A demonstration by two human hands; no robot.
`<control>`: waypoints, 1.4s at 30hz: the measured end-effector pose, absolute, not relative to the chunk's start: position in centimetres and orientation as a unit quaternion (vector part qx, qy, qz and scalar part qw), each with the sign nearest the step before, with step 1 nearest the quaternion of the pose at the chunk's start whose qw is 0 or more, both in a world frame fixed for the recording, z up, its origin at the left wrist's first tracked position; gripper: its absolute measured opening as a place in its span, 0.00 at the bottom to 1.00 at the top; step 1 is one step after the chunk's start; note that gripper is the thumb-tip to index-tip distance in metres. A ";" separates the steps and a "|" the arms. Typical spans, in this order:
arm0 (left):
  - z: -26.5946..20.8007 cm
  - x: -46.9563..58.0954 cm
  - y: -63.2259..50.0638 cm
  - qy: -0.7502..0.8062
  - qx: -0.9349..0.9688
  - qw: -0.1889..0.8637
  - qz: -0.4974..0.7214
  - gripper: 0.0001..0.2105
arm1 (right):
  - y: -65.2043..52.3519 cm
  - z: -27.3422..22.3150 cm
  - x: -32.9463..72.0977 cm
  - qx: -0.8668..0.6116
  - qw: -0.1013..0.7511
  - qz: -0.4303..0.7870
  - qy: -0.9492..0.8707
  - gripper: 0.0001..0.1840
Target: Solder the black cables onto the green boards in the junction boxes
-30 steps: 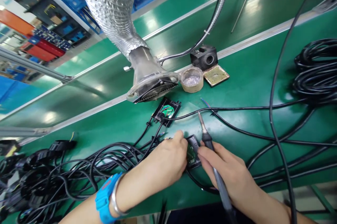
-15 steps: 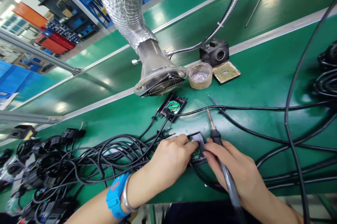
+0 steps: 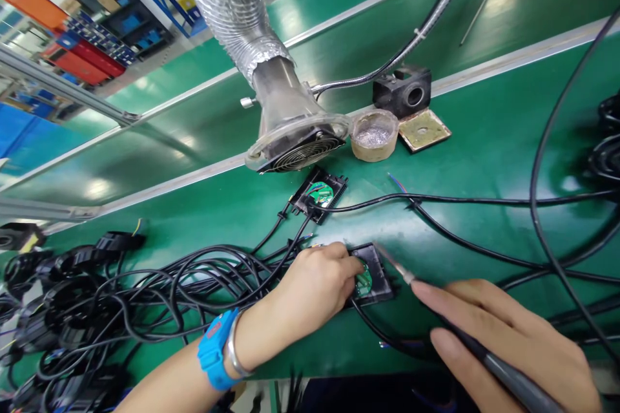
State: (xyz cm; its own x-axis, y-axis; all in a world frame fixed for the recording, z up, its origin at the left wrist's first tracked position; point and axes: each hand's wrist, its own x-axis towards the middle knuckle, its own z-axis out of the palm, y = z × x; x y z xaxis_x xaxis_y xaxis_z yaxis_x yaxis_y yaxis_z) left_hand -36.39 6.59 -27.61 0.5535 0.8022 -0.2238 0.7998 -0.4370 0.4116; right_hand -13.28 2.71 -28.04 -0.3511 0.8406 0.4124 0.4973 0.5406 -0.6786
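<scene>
The right hand (image 3: 513,342) has drawn back rightward, tilting the slim, grey-handled soldering iron (image 3: 504,371) it grips, whose metal tip now points at the far edge of the black rectangular plastic housing (image 3: 379,282) between the hands; the left hand (image 3: 317,290) stays there, fingers bent over the round green circuit board (image 3: 364,280) inside, whether pinching anything I cannot tell; beyond it lies a second open black housing (image 3: 310,183); left of it, tangled black cables (image 3: 232,267).
</scene>
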 end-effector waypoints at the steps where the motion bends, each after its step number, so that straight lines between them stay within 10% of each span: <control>1: -27.7 -36.5 6.6 0.470 0.849 0.243 0.009 0.11 | 2.7 -27.9 -13.1 -0.418 0.382 0.236 -0.790 0.16; 42: -26.6 -35.5 7.4 0.418 0.887 0.174 -0.092 0.07 | 1.3 -29.1 -12.9 -0.370 0.394 0.204 -0.816 0.14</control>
